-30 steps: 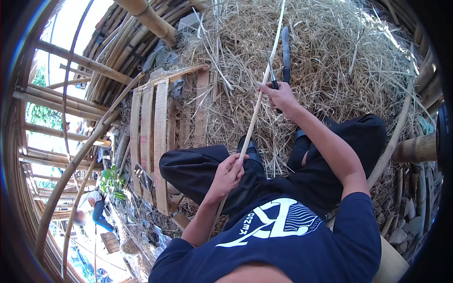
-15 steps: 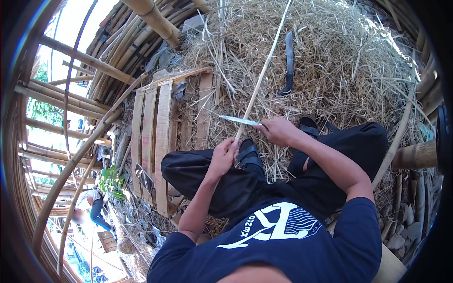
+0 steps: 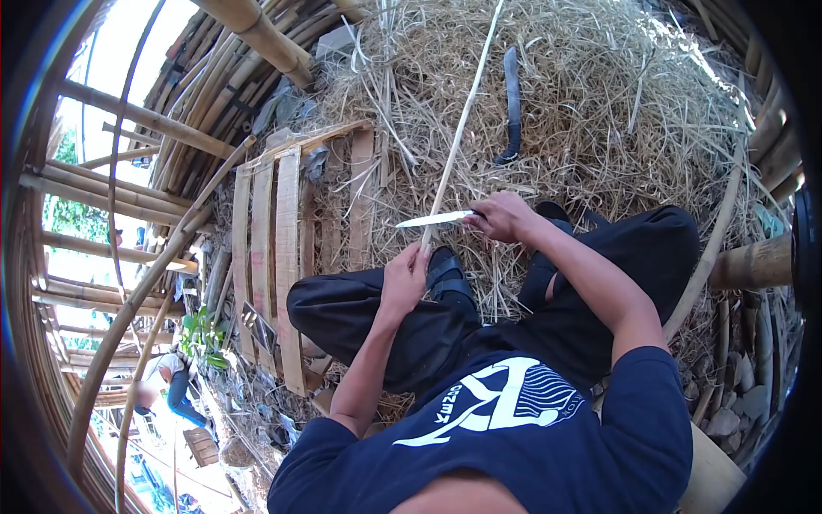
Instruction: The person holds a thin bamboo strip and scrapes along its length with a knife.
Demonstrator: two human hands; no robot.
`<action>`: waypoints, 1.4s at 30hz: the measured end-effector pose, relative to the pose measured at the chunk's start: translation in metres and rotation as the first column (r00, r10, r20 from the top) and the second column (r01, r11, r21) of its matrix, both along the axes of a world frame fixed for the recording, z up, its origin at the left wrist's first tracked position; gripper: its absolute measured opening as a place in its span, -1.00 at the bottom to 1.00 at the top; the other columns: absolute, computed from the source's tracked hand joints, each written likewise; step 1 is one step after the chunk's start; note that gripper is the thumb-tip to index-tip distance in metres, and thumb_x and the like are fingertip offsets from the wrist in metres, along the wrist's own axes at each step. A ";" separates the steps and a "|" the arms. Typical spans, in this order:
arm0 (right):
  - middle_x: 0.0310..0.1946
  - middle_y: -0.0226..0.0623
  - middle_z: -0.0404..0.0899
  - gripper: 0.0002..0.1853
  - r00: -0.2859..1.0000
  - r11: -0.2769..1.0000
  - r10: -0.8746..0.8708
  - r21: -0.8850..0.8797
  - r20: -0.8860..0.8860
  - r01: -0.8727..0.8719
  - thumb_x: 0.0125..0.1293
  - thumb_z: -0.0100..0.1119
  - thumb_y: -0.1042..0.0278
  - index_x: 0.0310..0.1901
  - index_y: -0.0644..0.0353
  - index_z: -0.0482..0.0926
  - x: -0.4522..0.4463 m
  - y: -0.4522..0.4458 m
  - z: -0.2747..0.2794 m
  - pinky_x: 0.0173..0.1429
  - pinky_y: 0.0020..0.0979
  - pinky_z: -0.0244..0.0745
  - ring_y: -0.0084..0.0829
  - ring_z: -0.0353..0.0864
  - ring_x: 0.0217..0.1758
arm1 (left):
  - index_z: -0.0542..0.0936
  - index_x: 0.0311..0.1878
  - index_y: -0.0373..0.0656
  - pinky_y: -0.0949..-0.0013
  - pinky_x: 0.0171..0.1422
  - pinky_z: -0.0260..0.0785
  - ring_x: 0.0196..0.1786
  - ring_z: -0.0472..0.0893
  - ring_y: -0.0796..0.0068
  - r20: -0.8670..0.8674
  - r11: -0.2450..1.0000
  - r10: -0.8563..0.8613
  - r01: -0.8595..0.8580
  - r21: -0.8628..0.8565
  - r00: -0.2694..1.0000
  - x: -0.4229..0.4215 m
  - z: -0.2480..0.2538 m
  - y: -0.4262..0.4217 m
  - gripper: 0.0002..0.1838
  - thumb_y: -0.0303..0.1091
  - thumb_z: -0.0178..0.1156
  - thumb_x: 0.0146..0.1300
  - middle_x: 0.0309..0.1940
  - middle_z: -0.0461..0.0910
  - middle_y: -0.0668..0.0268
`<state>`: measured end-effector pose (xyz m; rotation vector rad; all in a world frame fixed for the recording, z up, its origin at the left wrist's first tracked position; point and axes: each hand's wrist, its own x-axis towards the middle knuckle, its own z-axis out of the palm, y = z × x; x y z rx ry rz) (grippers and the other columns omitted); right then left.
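Note:
My left hand is closed around the lower part of a long, thin bamboo strip, which runs up past the top of the view. In my right hand is the dark handle of a knife. Its bright blade points left and lies across the strip, just above my left hand. The strip's lower end is hidden by my left hand and leg. Beyond my right hand, a machete with a dark handle rests on the shavings.
A heap of bamboo shavings covers the ground ahead. Wooden slats lie to the left, near bamboo poles. A thick bamboo post juts in at right. Another person bends over at the lower left.
The blade has tilted, its tip now a little lower than its handle end. My right hand has risen slightly. The view has shifted a little, and both hands keep their hold.

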<state>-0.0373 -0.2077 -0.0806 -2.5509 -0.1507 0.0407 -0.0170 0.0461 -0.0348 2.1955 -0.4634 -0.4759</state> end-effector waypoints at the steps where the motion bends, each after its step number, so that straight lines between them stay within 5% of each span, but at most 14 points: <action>1: -0.55 0.00 0.57 -0.51 1.000 1.000 -0.003 -0.005 0.000 0.003 0.37 -0.08 -0.19 -0.33 0.11 0.57 0.003 -0.005 0.001 -0.30 0.01 0.46 0.07 0.59 -0.39 | 0.54 -0.10 -0.31 0.44 -0.44 0.23 -0.55 0.32 0.64 -0.007 1.000 0.002 -0.002 -0.024 1.000 0.003 0.000 -0.001 -0.78 -0.32 0.06 0.42 -0.64 0.39 0.27; 8: -0.48 -0.06 0.62 -0.51 0.998 0.993 -0.044 -0.106 0.053 0.050 0.36 -0.07 -0.22 -0.30 0.05 0.62 0.004 -0.018 0.011 -0.25 -0.04 0.51 -0.01 0.63 -0.33 | 0.54 -0.13 -0.32 0.46 -0.46 0.23 -0.54 0.34 0.68 0.043 0.999 -0.015 0.016 -0.034 0.999 0.002 0.016 -0.006 -0.79 -0.34 0.05 0.42 -0.63 0.41 0.33; 11: -0.34 -0.12 0.68 -0.53 0.845 0.846 -0.532 -0.074 -0.051 0.528 0.34 -0.05 -0.23 -0.22 -0.03 0.69 0.024 -0.091 -0.024 -0.11 -0.12 0.58 -0.08 0.68 -0.23 | 0.54 -0.14 -0.31 0.49 -0.47 0.22 -0.53 0.33 0.72 -0.020 1.000 -0.007 0.008 0.019 1.000 -0.014 0.024 0.017 -0.80 -0.34 0.05 0.43 -0.64 0.38 0.39; 13: -0.42 -0.04 0.65 -0.43 0.902 0.880 -0.430 -0.201 0.047 0.430 0.36 -0.11 -0.27 -0.31 0.10 0.65 0.016 -0.113 0.010 -0.09 -0.06 0.56 -0.05 0.68 -0.23 | 0.54 -0.17 -0.31 0.54 -0.48 0.16 -0.54 0.28 0.78 -0.154 0.995 0.053 -0.065 -0.076 0.987 -0.033 0.025 0.030 -0.80 -0.34 0.07 0.43 -0.65 0.33 0.50; 15: -0.41 0.02 0.64 -0.41 0.891 0.882 -0.453 -0.131 0.024 0.452 0.39 -0.16 -0.27 -0.31 0.14 0.63 0.022 -0.097 0.010 -0.07 -0.05 0.54 -0.02 0.67 -0.22 | 0.53 -0.07 -0.29 0.64 -0.51 0.05 -0.57 0.23 0.83 -0.154 0.992 0.040 -0.057 -0.109 0.987 -0.030 0.033 0.032 -0.82 -0.38 0.02 0.46 -0.61 0.29 0.57; 21: -0.36 0.18 0.60 -0.33 0.880 0.825 -0.399 0.319 -0.257 0.467 0.46 -0.24 -0.20 -0.30 0.34 0.62 0.015 -0.028 0.002 -0.05 -0.04 0.45 0.12 0.61 -0.20 | 0.53 -0.09 -0.31 0.54 -0.51 0.13 -0.57 0.26 0.77 -0.213 0.983 0.085 -0.117 -0.138 0.973 -0.025 0.024 0.029 -0.81 -0.36 0.06 0.44 -0.66 0.34 0.50; 24: -0.42 0.12 0.60 -0.40 0.935 0.922 -0.271 0.216 -0.229 0.320 0.44 -0.15 -0.14 -0.38 0.32 0.59 -0.001 0.002 0.031 -0.11 -0.01 0.46 0.12 0.59 -0.24 | 0.49 0.16 -0.30 0.52 -0.47 0.22 -0.56 0.30 0.73 -0.123 0.993 0.087 -0.096 -0.070 0.989 -0.026 0.020 0.028 -0.69 -0.42 0.05 0.41 -0.64 0.40 0.42; 31: -0.48 0.06 0.60 -0.47 0.987 0.981 -0.144 0.120 -0.068 0.152 0.41 -0.10 -0.12 -0.34 0.24 0.62 0.000 0.002 0.052 -0.18 0.02 0.45 0.08 0.60 -0.31 | 0.43 0.25 -0.30 0.47 -0.43 0.28 -0.53 0.31 0.68 0.117 1.000 0.026 -0.028 0.014 0.993 -0.037 0.046 0.016 -0.62 -0.45 0.05 0.40 -0.60 0.44 0.19; 34: -0.51 0.05 0.59 -0.44 0.992 0.986 -0.110 0.118 -0.064 0.117 0.41 -0.10 -0.14 -0.36 0.25 0.62 0.001 -0.003 0.054 -0.19 0.02 0.45 0.08 0.60 -0.33 | 0.44 0.22 -0.34 0.36 -0.39 0.35 -0.55 0.47 0.46 0.192 0.998 0.014 -0.025 0.054 0.981 -0.040 0.051 0.014 -0.64 -0.48 0.05 0.38 -0.54 0.51 0.02; 36: -0.51 0.06 0.59 -0.43 0.995 0.993 -0.088 0.078 -0.048 0.091 0.41 -0.10 -0.15 -0.37 0.25 0.62 -0.002 0.000 0.059 -0.19 0.01 0.46 0.07 0.60 -0.33 | 0.44 0.20 -0.37 0.21 -0.32 0.41 -0.43 0.62 0.09 0.322 0.996 -0.051 0.027 0.080 0.945 -0.038 0.046 0.013 -0.64 -0.50 0.05 0.35 -0.47 0.56 -0.08; 39: -0.52 0.06 0.59 -0.42 0.998 0.998 -0.055 0.040 -0.023 0.056 0.40 -0.11 -0.17 -0.39 0.24 0.63 -0.008 0.006 0.062 -0.19 0.00 0.48 0.07 0.61 -0.35 | 0.44 0.18 -0.38 0.09 -0.28 0.41 -0.31 0.59 -0.11 0.329 0.991 -0.087 0.047 0.126 0.940 -0.036 0.048 0.010 -0.63 -0.48 0.06 0.34 -0.43 0.57 -0.10; 42: -0.54 0.03 0.59 -0.43 0.997 0.997 -0.071 -0.015 -0.002 0.071 0.40 -0.11 -0.17 -0.39 0.21 0.64 -0.010 0.006 0.063 -0.19 -0.02 0.52 0.07 0.62 -0.37 | 0.44 0.18 -0.36 0.08 -0.28 0.40 -0.34 0.60 -0.06 0.402 0.981 -0.136 0.066 0.184 0.906 -0.034 0.044 0.012 -0.63 -0.46 0.06 0.34 -0.44 0.56 -0.08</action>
